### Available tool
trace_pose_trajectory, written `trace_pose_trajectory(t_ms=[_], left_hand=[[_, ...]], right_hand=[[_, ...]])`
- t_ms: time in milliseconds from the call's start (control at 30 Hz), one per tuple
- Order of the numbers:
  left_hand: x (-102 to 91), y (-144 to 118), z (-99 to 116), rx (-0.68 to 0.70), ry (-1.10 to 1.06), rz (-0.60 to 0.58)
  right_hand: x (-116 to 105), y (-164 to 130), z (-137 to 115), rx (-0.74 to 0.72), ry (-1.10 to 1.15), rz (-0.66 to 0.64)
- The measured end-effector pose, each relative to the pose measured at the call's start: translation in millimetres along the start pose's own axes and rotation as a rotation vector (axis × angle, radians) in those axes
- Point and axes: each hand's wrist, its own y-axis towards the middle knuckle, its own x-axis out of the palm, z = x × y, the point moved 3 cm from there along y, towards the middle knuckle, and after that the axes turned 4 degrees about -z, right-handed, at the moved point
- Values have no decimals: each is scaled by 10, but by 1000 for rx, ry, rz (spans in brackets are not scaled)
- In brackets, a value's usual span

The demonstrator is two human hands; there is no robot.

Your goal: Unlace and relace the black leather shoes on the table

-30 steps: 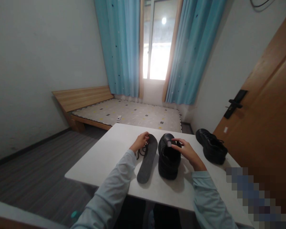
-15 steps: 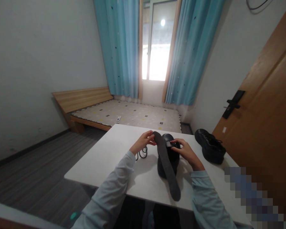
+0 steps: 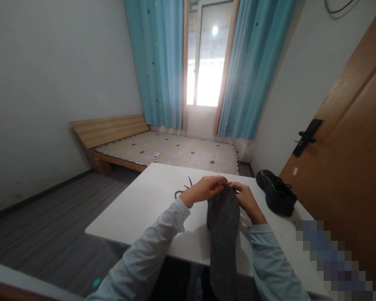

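A dark grey insole [image 3: 224, 225] hangs lengthwise toward me, its broad face up and its near end past the table edge. My left hand [image 3: 208, 188] is closed on its far end. Behind and beneath the insole stands a black shoe [image 3: 208, 217], mostly hidden, with only a strip of its left side showing. My right hand [image 3: 245, 197] is closed at the shoe's upper part, its fingertips close to the insole's far end. What exactly those fingertips pinch is partly hidden. A dark shoelace [image 3: 178, 194] lies loose on the table beside my left wrist.
The white table [image 3: 138, 205] is in front of me. A second black shoe [image 3: 276, 193] rests at its right edge, by the wooden door [image 3: 347, 167]. Beyond the table is a bed [image 3: 175, 146] with a small white object [image 3: 156, 155] on it.
The insole has turned from edge-on to broad face up, and its near end has come toward me. My left hand has moved right, close to my right hand, which stays almost in place.
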Motion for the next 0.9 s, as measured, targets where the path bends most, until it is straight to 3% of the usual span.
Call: trace_pose_trajectory(t_ms=[133, 267, 467, 667, 900], left_hand=[[102, 39, 65, 62, 184, -25], [196, 73, 63, 11, 232, -37], [178, 79, 118, 21, 308, 23], [239, 63, 162, 30, 513, -141], [429, 86, 225, -2, 732, -187]], right_hand=[[5, -6, 18, 11, 51, 41], [0, -8, -13, 4, 65, 55], [0, -13, -26, 34, 71, 51], [-5, 0, 13, 27, 112, 63], [-7, 3, 2, 12, 138, 73]])
